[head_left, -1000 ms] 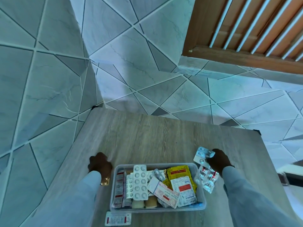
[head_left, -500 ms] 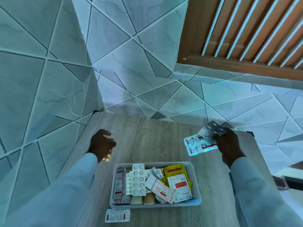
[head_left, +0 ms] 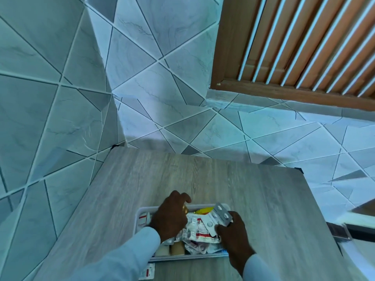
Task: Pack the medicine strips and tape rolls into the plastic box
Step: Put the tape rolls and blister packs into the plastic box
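The clear plastic box (head_left: 142,212) stands near the front of the wooden table and is full of medicine strips. Beige tape rolls (head_left: 176,249) lie against its near wall, and a yellow packet (head_left: 204,210) shows at its far side. My right hand (head_left: 233,233) is over the box's right half, gripping a bundle of medicine strips (head_left: 199,227) with a silver blister (head_left: 222,213) on top. My left hand (head_left: 172,216) lies palm down with curled fingers on the box's left half, touching the bundle; its grip is hidden. One loose strip (head_left: 147,272) lies in front of the box.
The wooden table (head_left: 223,179) sits in a tiled corner, with walls close at the left and back. A slatted wooden shutter (head_left: 294,47) is at the upper right. A dark flat object (head_left: 341,233) lies beyond the table's right edge.
My right hand has carried the strips from above the table's right side down into the box. My left hand has moved from the left of the box onto its contents.
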`<state>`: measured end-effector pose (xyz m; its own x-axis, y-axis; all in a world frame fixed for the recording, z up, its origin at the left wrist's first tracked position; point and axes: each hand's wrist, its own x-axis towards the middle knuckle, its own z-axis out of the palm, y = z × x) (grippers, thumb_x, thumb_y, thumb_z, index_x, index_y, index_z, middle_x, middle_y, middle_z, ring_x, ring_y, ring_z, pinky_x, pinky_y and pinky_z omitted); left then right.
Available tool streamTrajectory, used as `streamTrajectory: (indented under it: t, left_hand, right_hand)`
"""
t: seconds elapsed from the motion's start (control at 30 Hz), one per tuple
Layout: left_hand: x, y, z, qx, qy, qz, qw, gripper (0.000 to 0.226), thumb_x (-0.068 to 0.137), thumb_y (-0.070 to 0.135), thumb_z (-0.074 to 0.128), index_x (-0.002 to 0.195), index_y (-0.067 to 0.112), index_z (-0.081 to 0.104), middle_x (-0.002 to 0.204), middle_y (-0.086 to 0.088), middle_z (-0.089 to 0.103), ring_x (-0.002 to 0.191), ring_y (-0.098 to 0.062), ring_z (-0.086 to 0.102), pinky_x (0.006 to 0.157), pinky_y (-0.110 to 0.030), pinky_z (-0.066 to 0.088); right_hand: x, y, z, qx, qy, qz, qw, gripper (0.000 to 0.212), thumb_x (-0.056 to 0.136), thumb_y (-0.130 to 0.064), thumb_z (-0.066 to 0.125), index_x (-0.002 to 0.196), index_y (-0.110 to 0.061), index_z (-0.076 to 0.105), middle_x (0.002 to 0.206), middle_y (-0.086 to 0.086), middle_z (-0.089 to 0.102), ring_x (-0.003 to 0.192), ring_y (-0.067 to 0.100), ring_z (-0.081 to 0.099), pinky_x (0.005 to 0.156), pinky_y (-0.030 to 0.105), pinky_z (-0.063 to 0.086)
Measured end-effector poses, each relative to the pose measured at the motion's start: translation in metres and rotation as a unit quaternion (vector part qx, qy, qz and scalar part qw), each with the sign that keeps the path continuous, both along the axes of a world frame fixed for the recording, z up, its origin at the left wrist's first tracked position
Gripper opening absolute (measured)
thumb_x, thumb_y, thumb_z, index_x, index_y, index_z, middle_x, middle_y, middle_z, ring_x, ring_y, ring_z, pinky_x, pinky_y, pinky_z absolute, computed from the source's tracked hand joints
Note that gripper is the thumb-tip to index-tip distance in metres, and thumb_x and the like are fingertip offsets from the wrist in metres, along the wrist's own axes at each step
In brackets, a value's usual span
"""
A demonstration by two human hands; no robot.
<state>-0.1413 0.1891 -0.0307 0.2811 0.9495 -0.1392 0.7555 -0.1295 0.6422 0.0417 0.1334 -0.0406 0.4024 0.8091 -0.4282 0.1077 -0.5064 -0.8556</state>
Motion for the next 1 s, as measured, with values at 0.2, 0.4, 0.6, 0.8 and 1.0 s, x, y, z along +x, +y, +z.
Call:
streamTrajectory:
  t: [0.2,0.4,0.6,0.8,1.0]
  left_hand:
    - [0.005,-0.008,-0.004,0.004,0.012,-0.028,1.0,0.045,0.078,0.009,0.064,0.114,0.031,0.049,0.114,0.004,0.047,0.103,-0.016,0.052,0.085,-0.029,0.05]
    - [0.02,-0.021,-0.01,0.004,0.035,-0.087,0.996,0.047,0.082,0.009,0.058,0.122,0.031,0.048,0.121,0.005,0.051,0.111,-0.016,0.053,0.095,-0.03,0.045]
    - [0.025,-0.021,-0.003,0.011,0.026,-0.071,0.997,0.047,0.085,0.019,0.06,0.129,0.029,0.047,0.137,0.006,0.048,0.128,-0.015,0.043,0.108,-0.028,0.032]
    - [-0.022,-0.021,0.014,0.073,-0.052,0.082,0.993,0.03,0.088,0.021,0.061,0.117,0.023,0.057,0.117,0.004,0.059,0.107,-0.011,0.054,0.098,-0.029,0.045]
    - [-0.105,-0.05,-0.012,0.023,-0.018,0.374,0.927,0.02,0.088,0.01,0.052,0.105,0.011,0.063,0.112,-0.015,0.066,0.101,-0.031,0.06,0.088,-0.037,0.046]
  right_hand:
    - [0.002,-0.016,-0.002,-0.025,-0.292,0.149,0.944,0.059,0.085,-0.027,0.066,0.135,-0.026,0.034,0.125,0.003,0.052,0.113,0.022,0.055,0.091,0.032,0.048]
    - [0.011,-0.019,-0.003,-0.012,-0.45,0.258,0.855,0.042,0.09,-0.038,0.053,0.129,-0.028,0.041,0.126,0.0,0.044,0.112,0.019,0.044,0.087,0.032,0.05]
    - [0.019,-0.012,-0.001,0.038,-0.429,0.233,0.872,0.04,0.092,-0.037,0.052,0.129,-0.026,0.044,0.124,-0.002,0.047,0.113,0.018,0.045,0.089,0.033,0.049]
    - [0.049,0.002,-0.006,0.047,-0.326,0.152,0.932,0.028,0.092,-0.024,0.056,0.12,-0.017,0.056,0.12,0.006,0.056,0.108,0.024,0.055,0.091,0.036,0.047]
    - [0.085,-0.013,-0.044,-0.017,-0.205,0.019,0.978,0.014,0.092,-0.014,0.053,0.096,-0.007,0.065,0.093,0.016,0.068,0.078,0.03,0.06,0.073,0.035,0.047]
